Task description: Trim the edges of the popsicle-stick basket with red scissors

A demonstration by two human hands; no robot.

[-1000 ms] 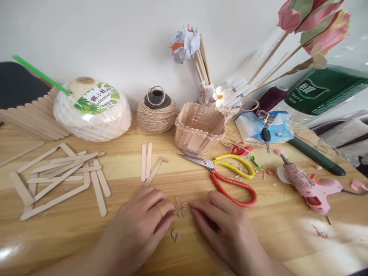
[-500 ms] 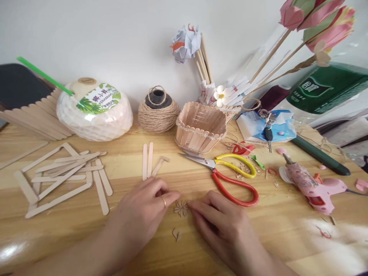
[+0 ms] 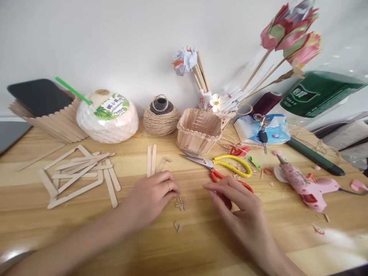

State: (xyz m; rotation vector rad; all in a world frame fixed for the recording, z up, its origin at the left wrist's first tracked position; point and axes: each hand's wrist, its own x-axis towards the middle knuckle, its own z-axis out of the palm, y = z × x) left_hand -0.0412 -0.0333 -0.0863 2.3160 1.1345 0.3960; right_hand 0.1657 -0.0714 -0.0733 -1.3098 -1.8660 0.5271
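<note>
A small brown flower shape (image 3: 181, 203) lies on the table (image 3: 138, 245), well out from its far edge, just beside the bunched fingers (image 3: 171, 187) of the left hand (image 3: 153, 194); I cannot tell whether they grip anything. The right hand (image 3: 244, 207) is farther from it, its fingers narrowly parted, near the scissors (image 3: 207, 163).

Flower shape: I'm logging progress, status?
Left hand beside flower shape, right hand farther off. Shape uncovered on table. Loose scraps on near side.
</note>
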